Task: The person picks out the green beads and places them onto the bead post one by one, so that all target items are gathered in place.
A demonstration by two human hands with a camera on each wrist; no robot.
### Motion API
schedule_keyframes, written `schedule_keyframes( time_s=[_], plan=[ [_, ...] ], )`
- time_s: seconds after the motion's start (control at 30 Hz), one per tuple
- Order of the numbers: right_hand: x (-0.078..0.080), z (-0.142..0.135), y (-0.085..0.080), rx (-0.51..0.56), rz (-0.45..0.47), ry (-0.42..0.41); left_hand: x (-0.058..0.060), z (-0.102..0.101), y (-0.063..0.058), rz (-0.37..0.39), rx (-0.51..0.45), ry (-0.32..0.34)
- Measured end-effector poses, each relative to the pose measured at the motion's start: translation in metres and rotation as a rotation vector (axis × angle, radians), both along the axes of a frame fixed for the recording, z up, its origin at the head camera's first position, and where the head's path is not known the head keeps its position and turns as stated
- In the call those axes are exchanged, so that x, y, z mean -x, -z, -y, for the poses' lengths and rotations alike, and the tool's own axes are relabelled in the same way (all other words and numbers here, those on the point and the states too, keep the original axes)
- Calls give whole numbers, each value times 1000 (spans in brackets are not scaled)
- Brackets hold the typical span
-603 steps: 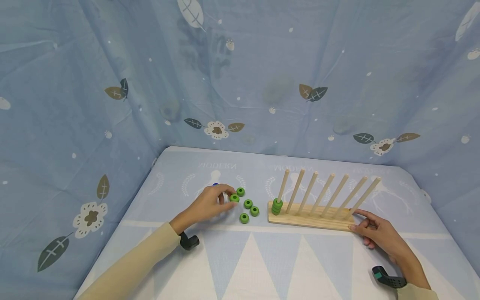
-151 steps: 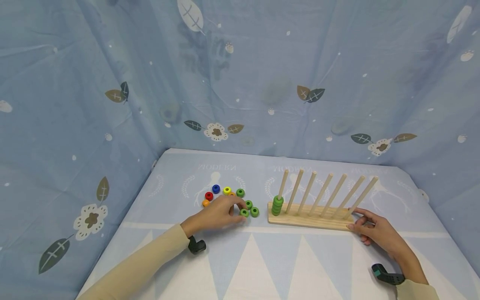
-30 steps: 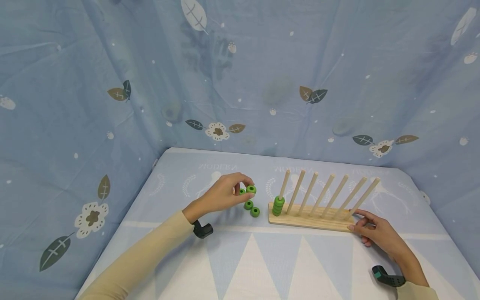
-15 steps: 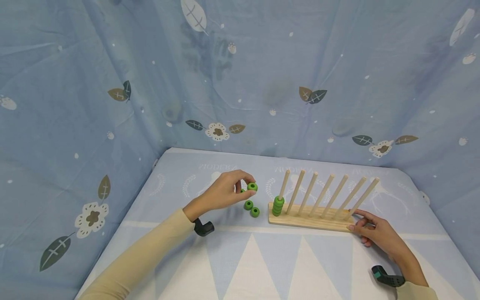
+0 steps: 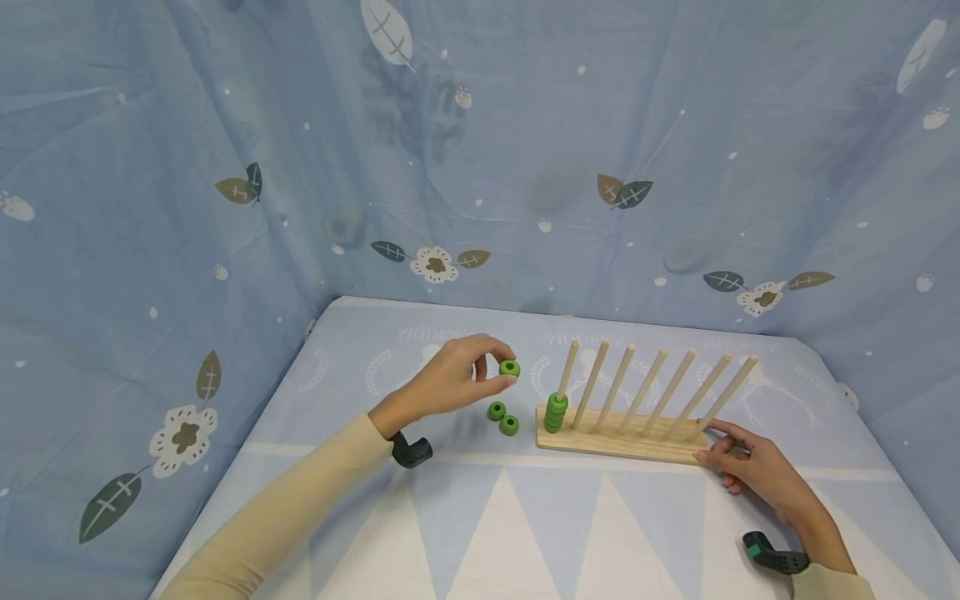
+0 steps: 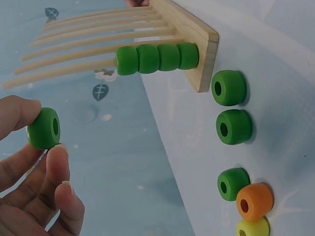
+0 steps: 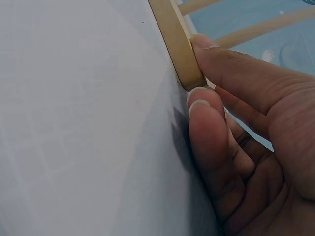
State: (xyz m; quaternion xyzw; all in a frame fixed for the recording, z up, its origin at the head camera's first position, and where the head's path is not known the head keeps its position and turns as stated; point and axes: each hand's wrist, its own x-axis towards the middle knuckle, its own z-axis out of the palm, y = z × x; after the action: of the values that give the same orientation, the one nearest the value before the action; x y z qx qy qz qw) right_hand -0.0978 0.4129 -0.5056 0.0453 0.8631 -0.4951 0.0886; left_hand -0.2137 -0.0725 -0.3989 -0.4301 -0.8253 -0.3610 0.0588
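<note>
My left hand [image 5: 450,379] pinches a green wooden bead [image 5: 509,368] between thumb and fingertips, raised off the table and left of the pegs. Its hole shows in the left wrist view. The wooden peg rack [image 5: 622,446] has a row of upright pegs. On its leftmost peg sits a stack of several green beads [image 5: 556,412]; the other pegs are bare. My right hand [image 5: 765,475] grips the rack's right end, thumb against the board and fingers curled at its end. Two loose green beads [image 5: 497,410] lie between my left hand and the rack.
In the left wrist view a third loose green bead [image 6: 234,184] lies against an orange bead [image 6: 254,201], with a yellow bead [image 6: 253,227] beside it. My left hand hides these in the head view. A blue patterned cloth [image 5: 525,167] hangs behind the table.
My left hand has picked up a green bead from the table, then lifted it up and slightly right. The stack is taller than 20 seconds ago. My right hand stays at the rack's end.
</note>
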Motion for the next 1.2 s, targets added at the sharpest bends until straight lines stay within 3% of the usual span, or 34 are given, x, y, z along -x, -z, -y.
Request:
schedule_keyframes(
  time_s=[0.7, 1.2],
  plan=[
    [2, -1, -1, -9, 9, -4, 0, -5, -8, -4, -7, -16],
    [4, 2, -5, -38, 17, -17, 2, -7, -9, -11, -36, 18]
  ],
)
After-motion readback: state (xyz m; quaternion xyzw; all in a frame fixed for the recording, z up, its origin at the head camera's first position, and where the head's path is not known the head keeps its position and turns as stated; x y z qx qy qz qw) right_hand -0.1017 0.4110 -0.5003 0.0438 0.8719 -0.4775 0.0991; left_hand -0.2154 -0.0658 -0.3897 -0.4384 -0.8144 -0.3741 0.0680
